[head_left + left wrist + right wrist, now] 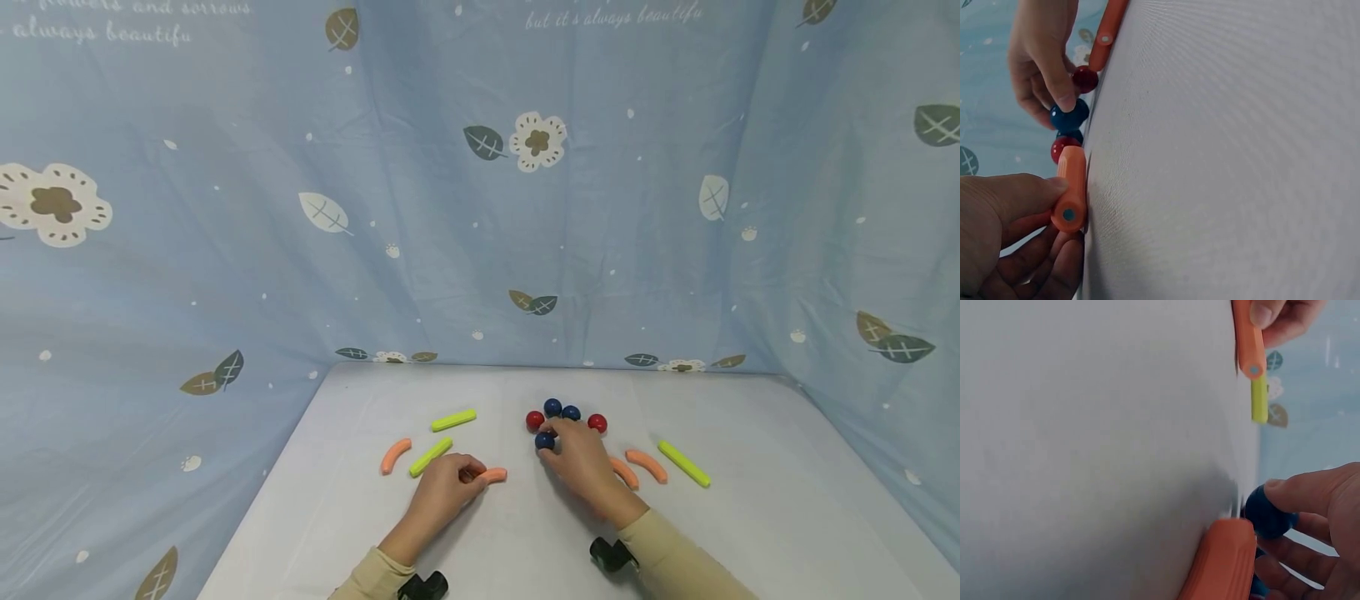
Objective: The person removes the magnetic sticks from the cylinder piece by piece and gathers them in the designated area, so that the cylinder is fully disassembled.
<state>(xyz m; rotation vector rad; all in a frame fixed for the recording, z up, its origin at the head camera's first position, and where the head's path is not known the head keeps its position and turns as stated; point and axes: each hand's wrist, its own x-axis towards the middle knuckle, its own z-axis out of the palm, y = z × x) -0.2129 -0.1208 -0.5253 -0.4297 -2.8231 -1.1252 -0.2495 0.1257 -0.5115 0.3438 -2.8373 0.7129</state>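
Observation:
My left hand [442, 492] pinches a curved orange stick [493, 475] low over the white table; in the left wrist view the thumb lies along the side of the orange stick [1072, 181], whose end has a small grey dot. To the right, my right hand [581, 462] holds a dark blue ball [544, 442] between thumb and fingers, also seen in the right wrist view as a blue ball [1267, 514]. Just beyond that hand sit two more blue balls, one [552, 407] beside the other [571, 413]. A red ball [535, 421] and another red ball [597, 423] flank them.
Left of the left hand lie two yellow-green sticks [453, 420] and a curved orange stick [396, 457]. Right of the right hand are two curved orange sticks [647, 466] and a yellow-green stick [684, 463]. A blue patterned curtain [600, 250] hangs behind the white table [750, 533].

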